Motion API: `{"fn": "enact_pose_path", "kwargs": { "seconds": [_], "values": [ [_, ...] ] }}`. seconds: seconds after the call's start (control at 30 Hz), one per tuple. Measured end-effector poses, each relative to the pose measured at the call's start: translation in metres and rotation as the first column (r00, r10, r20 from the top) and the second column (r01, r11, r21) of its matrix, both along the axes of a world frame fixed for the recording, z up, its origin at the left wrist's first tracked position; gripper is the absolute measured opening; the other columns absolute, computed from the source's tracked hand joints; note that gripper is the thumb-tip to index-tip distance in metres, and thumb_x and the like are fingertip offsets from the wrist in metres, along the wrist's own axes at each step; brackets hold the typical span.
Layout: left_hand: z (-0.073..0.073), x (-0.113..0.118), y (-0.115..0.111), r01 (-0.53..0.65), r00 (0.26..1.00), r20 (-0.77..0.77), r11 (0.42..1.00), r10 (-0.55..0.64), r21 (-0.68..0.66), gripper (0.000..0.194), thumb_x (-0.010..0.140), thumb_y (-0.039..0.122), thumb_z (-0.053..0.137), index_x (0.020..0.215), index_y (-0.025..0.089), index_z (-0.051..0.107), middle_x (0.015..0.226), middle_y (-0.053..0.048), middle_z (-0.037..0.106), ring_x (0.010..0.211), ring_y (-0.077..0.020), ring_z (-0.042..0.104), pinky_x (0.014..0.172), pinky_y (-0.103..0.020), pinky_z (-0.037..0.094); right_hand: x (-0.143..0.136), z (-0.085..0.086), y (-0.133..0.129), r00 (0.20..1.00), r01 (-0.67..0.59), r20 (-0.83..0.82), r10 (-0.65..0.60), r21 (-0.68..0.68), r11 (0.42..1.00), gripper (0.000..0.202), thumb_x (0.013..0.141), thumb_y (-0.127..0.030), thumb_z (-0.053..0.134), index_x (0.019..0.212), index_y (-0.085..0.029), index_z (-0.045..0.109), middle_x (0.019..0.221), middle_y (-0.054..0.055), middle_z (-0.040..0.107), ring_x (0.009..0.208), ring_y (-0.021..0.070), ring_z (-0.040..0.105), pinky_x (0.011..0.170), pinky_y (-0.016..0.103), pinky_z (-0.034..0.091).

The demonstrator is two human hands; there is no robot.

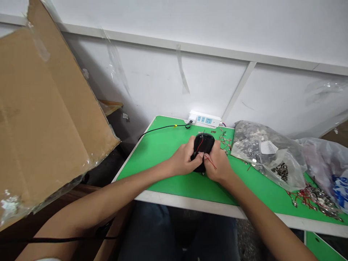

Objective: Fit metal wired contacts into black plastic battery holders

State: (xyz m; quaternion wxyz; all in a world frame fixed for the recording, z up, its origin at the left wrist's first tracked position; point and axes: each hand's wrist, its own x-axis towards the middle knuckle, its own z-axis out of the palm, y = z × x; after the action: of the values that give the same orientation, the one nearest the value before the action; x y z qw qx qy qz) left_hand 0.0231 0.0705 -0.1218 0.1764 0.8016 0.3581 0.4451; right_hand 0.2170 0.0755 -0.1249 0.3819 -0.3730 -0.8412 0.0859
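A black oval casing (204,144) is held between both hands over the green table mat. My left hand (187,158) grips its left side, the thumb pressed on its lower face. On the right side, my right hand (216,162) is closed round the casing, its thumb close to the left one. A thin red wire (200,144) runs over the casing, and more red wire (211,162) lies across my right hand. What the thumb tips press on is too small to make out.
A white power strip (208,119) with a plugged-in black cable (165,127) stands at the table's back edge. Plastic bags (262,143) of small metal parts and a pile of red-wired parts (317,199) lie right. A large cardboard box (49,108) stands left.
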Motion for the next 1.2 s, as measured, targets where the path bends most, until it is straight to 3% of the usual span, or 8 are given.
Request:
{"fn": "enact_pose_path", "kwargs": {
  "seconds": [0.1, 0.2, 0.27, 0.33, 0.67, 0.87, 1.07, 1.2],
  "values": [
    [0.008, -0.010, 0.012, -0.008, 0.998, -0.056, 0.959, 0.025, 0.282, 0.035, 0.101, 0.040, 0.053, 0.129, 0.019, 0.048, 0.096, -0.006, 0.069, 0.078, -0.0216, 0.068, 0.070, -0.034, 0.052, 0.001, 0.009, 0.000, 1.000, -0.029, -0.006, 0.030, 0.086, 0.996, 0.059, 0.102, -0.043, 0.047, 0.151, -0.016, 0.028, 0.112, 0.019, 0.068, 0.084, 0.0352, 0.072, 0.069, 0.050, 0.059],
    [0.018, -0.024, 0.026, 0.086, 0.982, -0.183, 0.753, 0.046, 0.652, 0.040, 0.103, 0.048, 0.055, 0.133, 0.023, 0.051, 0.112, -0.010, 0.073, 0.094, -0.0242, 0.072, 0.081, -0.038, 0.054, 0.002, 0.013, 0.000, 0.996, -0.088, -0.015, 0.090, 0.130, 0.988, 0.074, 0.096, -0.041, 0.058, 0.157, -0.018, 0.022, 0.121, 0.019, 0.067, 0.099, 0.0367, 0.073, 0.082, 0.054, 0.061],
    [0.024, -0.032, 0.033, 0.150, 0.956, -0.272, 0.614, 0.111, 0.775, 0.039, 0.104, 0.051, 0.055, 0.135, 0.028, 0.053, 0.122, -0.010, 0.073, 0.101, -0.0245, 0.072, 0.081, -0.038, 0.053, 0.002, 0.011, 0.002, 0.992, -0.122, -0.011, 0.126, 0.178, 0.976, 0.078, 0.094, -0.042, 0.061, 0.157, -0.019, 0.023, 0.126, 0.019, 0.067, 0.106, 0.0378, 0.072, 0.087, 0.056, 0.061],
    [0.028, -0.037, 0.036, 0.161, 0.939, -0.299, 0.551, 0.170, 0.819, 0.036, 0.105, 0.047, 0.053, 0.138, 0.032, 0.052, 0.127, -0.009, 0.073, 0.105, -0.0240, 0.071, 0.080, -0.038, 0.052, 0.002, 0.009, 0.004, 0.989, -0.140, -0.012, 0.147, 0.238, 0.961, 0.077, 0.093, -0.043, 0.062, 0.157, -0.020, 0.026, 0.132, 0.020, 0.065, 0.112, 0.0387, 0.071, 0.090, 0.056, 0.061],
    [0.028, -0.028, 0.033, 0.135, 0.972, -0.225, 0.622, 0.067, 0.771, 0.070, 0.108, 0.050, 0.048, 0.166, 0.023, 0.022, 0.120, -0.012, 0.077, 0.101, -0.0247, 0.072, 0.079, -0.039, 0.052, 0.000, 0.004, 0.003, 0.998, -0.065, -0.011, 0.068, 0.215, 0.974, 0.061, 0.097, -0.037, 0.057, 0.152, -0.021, 0.033, 0.129, 0.019, 0.070, 0.104, 0.0366, 0.074, 0.083, 0.051, 0.062],
    [0.026, -0.028, 0.034, 0.145, 0.975, -0.219, 0.628, 0.041, 0.765, 0.075, 0.108, 0.048, 0.049, 0.170, 0.024, 0.015, 0.122, -0.012, 0.076, 0.100, -0.0240, 0.073, 0.079, -0.038, 0.052, 0.000, 0.003, 0.001, 1.000, -0.019, -0.008, 0.021, 0.163, 0.986, 0.055, 0.096, -0.032, 0.058, 0.147, -0.021, 0.039, 0.113, 0.015, 0.074, 0.090, 0.0331, 0.075, 0.076, 0.046, 0.061],
    [0.024, -0.029, 0.035, 0.173, 0.976, -0.218, 0.638, -0.009, 0.750, 0.075, 0.106, 0.043, 0.053, 0.170, 0.023, 0.018, 0.122, -0.014, 0.075, 0.102, -0.0246, 0.072, 0.079, -0.038, 0.052, 0.000, 0.012, -0.002, 0.995, -0.070, -0.070, 0.076, 0.079, 0.994, 0.042, 0.101, -0.031, 0.052, 0.142, -0.022, 0.045, 0.113, 0.014, 0.073, 0.092, 0.0308, 0.073, 0.078, 0.046, 0.060],
    [0.021, -0.030, 0.037, 0.164, 0.981, -0.191, 0.673, -0.034, 0.721, 0.071, 0.106, 0.042, 0.051, 0.169, 0.027, 0.021, 0.121, -0.013, 0.075, 0.105, -0.0240, 0.072, 0.081, -0.038, 0.053, 0.001, 0.019, -0.002, 0.971, -0.205, -0.141, 0.194, -0.070, 0.976, 0.035, 0.109, -0.035, 0.041, 0.142, -0.025, 0.050, 0.129, 0.012, 0.069, 0.113, 0.0293, 0.070, 0.097, 0.048, 0.058]
  ]
}}
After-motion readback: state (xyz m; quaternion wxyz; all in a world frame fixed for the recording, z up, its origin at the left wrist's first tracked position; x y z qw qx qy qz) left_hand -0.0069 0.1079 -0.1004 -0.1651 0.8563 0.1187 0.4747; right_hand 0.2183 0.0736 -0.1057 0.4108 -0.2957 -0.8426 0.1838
